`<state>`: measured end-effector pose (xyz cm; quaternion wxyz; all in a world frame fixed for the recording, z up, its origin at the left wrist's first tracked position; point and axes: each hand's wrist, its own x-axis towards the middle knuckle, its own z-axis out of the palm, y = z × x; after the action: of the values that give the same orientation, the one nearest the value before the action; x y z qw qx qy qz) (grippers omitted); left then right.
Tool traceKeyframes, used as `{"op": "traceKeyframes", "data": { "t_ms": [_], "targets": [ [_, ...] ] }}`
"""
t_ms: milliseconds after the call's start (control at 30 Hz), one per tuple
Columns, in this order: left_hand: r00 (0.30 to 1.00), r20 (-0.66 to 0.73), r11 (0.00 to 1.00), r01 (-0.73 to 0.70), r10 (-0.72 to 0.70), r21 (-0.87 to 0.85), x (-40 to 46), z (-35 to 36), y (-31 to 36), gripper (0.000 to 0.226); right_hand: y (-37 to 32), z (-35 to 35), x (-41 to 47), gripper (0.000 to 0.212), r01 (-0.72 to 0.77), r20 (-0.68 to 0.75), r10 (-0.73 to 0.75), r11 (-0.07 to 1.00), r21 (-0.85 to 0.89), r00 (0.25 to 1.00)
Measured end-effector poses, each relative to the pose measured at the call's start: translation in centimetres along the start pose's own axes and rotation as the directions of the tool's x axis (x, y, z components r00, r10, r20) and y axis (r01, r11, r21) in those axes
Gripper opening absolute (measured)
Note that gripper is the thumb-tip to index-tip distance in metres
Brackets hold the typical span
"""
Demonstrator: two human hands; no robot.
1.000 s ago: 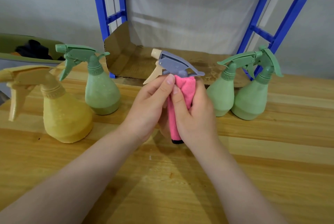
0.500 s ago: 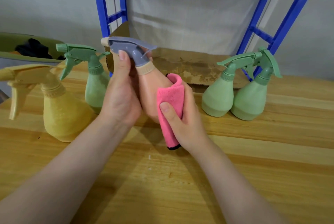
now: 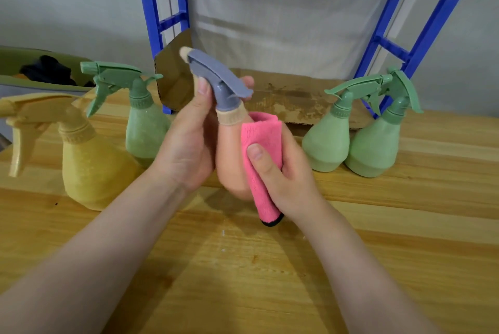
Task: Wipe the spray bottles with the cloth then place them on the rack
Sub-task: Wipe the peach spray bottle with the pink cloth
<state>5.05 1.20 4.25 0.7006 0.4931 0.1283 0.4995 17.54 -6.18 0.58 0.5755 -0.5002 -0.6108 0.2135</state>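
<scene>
Both hands hold one peach bottle (image 3: 229, 155) up over the wooden table (image 3: 270, 266). Left hand (image 3: 189, 144) wraps around its neck, under the gray sprayer (image 3: 216, 77). Right hand (image 3: 286, 171) presses a pink cloth (image 3: 259, 144) on its side. One yellow bottle (image 3: 89, 166) and three green bottles (image 3: 375, 142) stand nearby, by the blue rack (image 3: 421, 34).

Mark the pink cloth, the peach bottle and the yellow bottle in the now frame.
pink cloth (image 3: 259, 150): head view, on its folded front face.
peach bottle (image 3: 229, 155): head view, on the bare body below the collar.
yellow bottle (image 3: 91, 171): head view, mid body.
</scene>
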Motion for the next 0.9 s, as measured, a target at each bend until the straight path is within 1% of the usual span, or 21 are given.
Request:
{"op": "traceKeyframes", "data": {
  "t_ms": [133, 200, 267, 300, 367, 433, 500, 567, 633, 700, 800, 900],
  "targets": [
    [0.991, 0.106, 0.989, 0.061, -0.076, 0.134, -0.6, 0.5, -0.6, 0.043, -1.3, 0.1, -0.2, 0.041, 0.019, 0.057, -0.013, 0.992, -0.122, 0.998],
    [0.987, 0.128, 0.987, 0.076, -0.094, 0.140, -0.8, 0.6, -0.7, 0.043, -2.1, 0.2, -0.2, 0.042, 0.012, 0.052, -0.003, 0.987, -0.163, 0.999],
    [0.986, 0.116, 0.984, 0.101, -0.118, 0.146, -0.9, 0.8, -0.7, 0.048, -2.6, 0.1, -0.1, 0.045, 0.001, 0.034, 0.006, 0.978, -0.208, 0.999],
    [0.985, 0.105, 0.979, 0.120, -0.139, 0.164, -0.9, 0.9, -0.7, 0.052, -2.8, 0.1, -0.1, 0.044, -0.003, 0.020, 0.007, 0.973, -0.231, 1.000],
    [0.979, 0.096, 0.961, 0.152, -0.178, 0.229, -0.9, 0.9, -0.9, 0.059, -2.8, 0.4, -0.1, 0.034, -0.019, -0.031, 0.011, 0.967, -0.255, 0.999],
    [0.973, 0.100, 0.943, 0.173, -0.208, 0.285, -0.8, 0.9, -1.0, 0.056, -2.6, 0.7, -0.2, 0.022, -0.050, -0.107, 0.023, 0.965, -0.258, 0.994],
    [0.972, 0.070, 0.932, 0.193, -0.224, 0.306, -0.6, 0.6, -1.2, 0.051, -2.4, 0.8, -0.2, 0.021, -0.074, -0.172, 0.023, 0.953, -0.292, 0.985],
    [0.980, 0.072, 0.938, 0.154, -0.185, 0.309, -0.5, 0.3, -1.3, 0.047, -2.3, 0.6, -0.1, 0.027, -0.088, -0.227, 0.000, 0.922, -0.378, 0.974],
    [0.984, 0.133, 0.942, 0.071, -0.121, 0.328, -0.7, 0.2, -1.4, 0.037, -2.1, 0.5, 0.0, 0.038, -0.093, -0.280, -0.047, 0.879, -0.468, 0.959],
    [0.976, 0.202, 0.941, 0.005, -0.078, 0.340, -1.0, 0.4, -1.8, 0.030, -1.7, 0.5, 0.0, 0.042, -0.077, -0.303, -0.110, 0.837, -0.542, 0.947],
    [0.982, 0.187, 0.953, -0.027, -0.032, 0.303, -1.3, 0.7, -2.4, 0.037, -1.1, 0.9, -0.1, 0.046, -0.044, -0.300, -0.177, 0.794, -0.606, 0.937],
    [0.990, 0.139, 0.979, -0.012, -0.017, 0.202, -1.4, 0.9, -2.4, 0.040, -0.9, 1.1, 0.0, 0.054, -0.031, -0.259, -0.161, 0.794, -0.608, 0.952]
  ]
}}
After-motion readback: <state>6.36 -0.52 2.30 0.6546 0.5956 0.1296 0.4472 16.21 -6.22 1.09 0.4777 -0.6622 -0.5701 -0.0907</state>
